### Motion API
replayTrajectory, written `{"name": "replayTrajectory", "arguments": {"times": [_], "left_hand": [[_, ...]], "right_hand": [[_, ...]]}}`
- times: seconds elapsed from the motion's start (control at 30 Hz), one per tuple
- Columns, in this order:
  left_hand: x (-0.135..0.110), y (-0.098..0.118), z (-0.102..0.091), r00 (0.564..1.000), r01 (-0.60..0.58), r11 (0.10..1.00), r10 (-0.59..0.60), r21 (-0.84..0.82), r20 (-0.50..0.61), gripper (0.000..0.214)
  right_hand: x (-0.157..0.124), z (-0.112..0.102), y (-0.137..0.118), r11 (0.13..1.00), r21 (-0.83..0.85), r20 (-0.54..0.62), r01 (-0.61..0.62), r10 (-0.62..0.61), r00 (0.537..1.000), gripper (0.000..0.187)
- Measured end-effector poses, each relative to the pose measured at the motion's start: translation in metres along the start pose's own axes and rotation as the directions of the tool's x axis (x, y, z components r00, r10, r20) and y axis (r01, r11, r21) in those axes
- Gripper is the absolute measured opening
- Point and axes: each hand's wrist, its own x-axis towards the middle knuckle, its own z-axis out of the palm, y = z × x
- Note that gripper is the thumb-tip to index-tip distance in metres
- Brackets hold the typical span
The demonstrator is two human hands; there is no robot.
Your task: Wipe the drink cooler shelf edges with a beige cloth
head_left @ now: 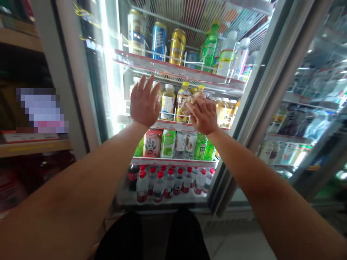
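Note:
My left hand (145, 103) is raised in front of the fridge's middle shelf with its fingers stretched out, holding nothing. Behind it, a bottle with a white cap (168, 101) stands on that shelf, partly covered. To the right, my right hand (204, 113) has its fingers bent over a crumpled beige cloth (187, 107), which is blurred and mostly hidden. Beside the cloth stands a yellow-capped bottle (182, 97). Whether the cloth touches this bottle or the shelf front, I cannot tell.
Cans (177, 47) and a green bottle (210, 45) stand on the upper shelf. Cartons (152, 143) and green packs (200, 146) fill the lower one. Several red-capped bottles (158, 186) line the bottom. A metal door frame (268, 90) rises at right; a wooden shelf (35, 148) is at left.

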Motion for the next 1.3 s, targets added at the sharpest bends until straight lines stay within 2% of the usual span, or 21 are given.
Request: {"name": "replayTrajectory", "arguments": {"times": [0.03, 0.1, 0.13, 0.2, 0.3, 0.37, 0.47, 0.57, 0.63, 0.7, 0.77, 0.8, 0.87, 0.9, 0.97, 1.03, 1.1, 1.13, 1.17, 1.23, 1.3], "left_hand": [[0.000, 0.001, -0.001, 1.000, -0.003, 1.000, 0.003, -0.016, -0.010, 0.053], [0.000, 0.005, -0.004, 0.999, -0.018, 0.999, 0.017, -0.037, -0.042, 0.053], [-0.001, 0.006, -0.005, 0.999, -0.024, 0.999, 0.022, -0.040, -0.050, 0.053], [-0.001, 0.008, -0.007, 0.998, -0.026, 0.999, 0.025, -0.024, -0.054, 0.053], [0.000, 0.009, -0.008, 0.999, 0.004, 1.000, -0.003, 0.021, -0.033, 0.053], [0.000, 0.008, -0.008, 1.000, 0.014, 1.000, -0.014, 0.010, -0.019, 0.053], [-0.001, 0.007, -0.008, 0.998, -0.028, 0.999, 0.027, -0.020, -0.059, 0.053], [-0.002, 0.006, -0.007, 0.988, -0.091, 0.996, 0.093, 0.027, -0.120, 0.057], [-0.003, 0.005, -0.006, 0.981, -0.123, 0.990, 0.131, 0.071, -0.139, 0.062], [-0.003, 0.005, -0.006, 0.977, -0.142, 0.985, 0.156, 0.102, -0.144, 0.065], [-0.003, 0.005, -0.006, 0.977, -0.145, 0.983, 0.161, 0.113, -0.142, 0.065], [-0.003, 0.005, -0.006, 0.978, -0.147, 0.983, 0.161, 0.111, -0.136, 0.064], [-0.003, 0.005, -0.006, 0.980, -0.142, 0.984, 0.154, 0.103, -0.125, 0.061], [-0.003, 0.005, -0.007, 0.981, -0.138, 0.986, 0.149, 0.096, -0.121, 0.059], [-0.003, 0.005, -0.006, 0.984, -0.128, 0.989, 0.136, 0.079, -0.114, 0.057], [-0.002, 0.005, -0.006, 0.985, -0.117, 0.991, 0.125, 0.071, -0.121, 0.055], [-0.002, 0.005, -0.006, 0.984, -0.118, 0.991, 0.125, 0.066, -0.123, 0.056], [-0.002, 0.005, -0.006, 0.985, -0.116, 0.991, 0.123, 0.065, -0.123, 0.057], [-0.002, 0.005, -0.007, 0.985, -0.113, 0.992, 0.120, 0.060, -0.122, 0.058], [-0.003, 0.006, -0.008, 0.988, -0.109, 0.993, 0.113, 0.037, -0.109, 0.060], [-0.003, 0.006, -0.008, 0.989, -0.103, 0.994, 0.105, 0.025, -0.106, 0.058]], "right_hand": [[0.001, 0.000, 0.000, 0.997, -0.001, -0.023, -0.074, 0.074, 0.997, 0.045], [0.003, 0.000, -0.001, 0.966, -0.015, -0.097, -0.257, 0.254, 0.962, 0.047], [0.003, 0.000, -0.002, 0.954, -0.026, -0.117, -0.297, 0.293, 0.949, 0.049], [0.003, 0.000, -0.005, 0.973, -0.052, -0.082, -0.224, 0.219, 0.972, 0.051], [0.005, -0.006, -0.006, 0.999, -0.054, 0.030, 0.001, 0.001, 1.000, 0.050], [0.013, -0.012, -0.001, 0.998, -0.057, 0.045, 0.026, -0.024, 0.999, 0.049], [0.035, -0.019, 0.010, 0.985, -0.078, -0.024, -0.152, 0.150, 0.988, 0.050], [0.058, -0.020, 0.021, 0.925, -0.071, -0.147, -0.374, 0.362, 0.921, 0.052], [0.065, -0.018, 0.024, 0.898, -0.068, -0.178, -0.434, 0.417, 0.891, 0.055], [0.065, -0.017, 0.023, 0.921, -0.086, -0.128, -0.380, 0.368, 0.921, 0.057], [0.061, -0.017, 0.020, 0.976, -0.095, -0.009, -0.194, 0.194, 0.981, 0.057], [0.059, -0.018, 0.019, 0.993, -0.085, 0.055, -0.078, 0.083, 0.995, 0.056], [0.055, -0.018, 0.018, 0.995, -0.066, 0.130, 0.070, -0.061, 0.990, 0.055], [0.054, -0.017, 0.019, 0.995, -0.071, 0.127, 0.066, -0.056, 0.990, 0.055], [0.054, -0.014, 0.020, 0.991, -0.100, 0.040, -0.092, 0.097, 0.994, 0.055], [0.056, -0.011, 0.020, 0.939, -0.103, -0.110, -0.327, 0.316, 0.942, 0.054], [0.057, -0.009, 0.020, 0.887, -0.082, -0.197, -0.455, 0.433, 0.880, 0.054], [0.056, -0.009, 0.019, 0.887, -0.080, -0.197, -0.456, 0.434, 0.879, 0.054], [0.055, -0.009, 0.018, 0.908, -0.086, -0.164, -0.410, 0.393, 0.905, 0.054], [0.052, -0.011, 0.017, 0.968, -0.097, -0.051, -0.230, 0.226, 0.973, 0.056], [0.050, -0.013, 0.017, 0.990, -0.102, 0.020, -0.101, 0.103, 0.994, 0.056]]}}
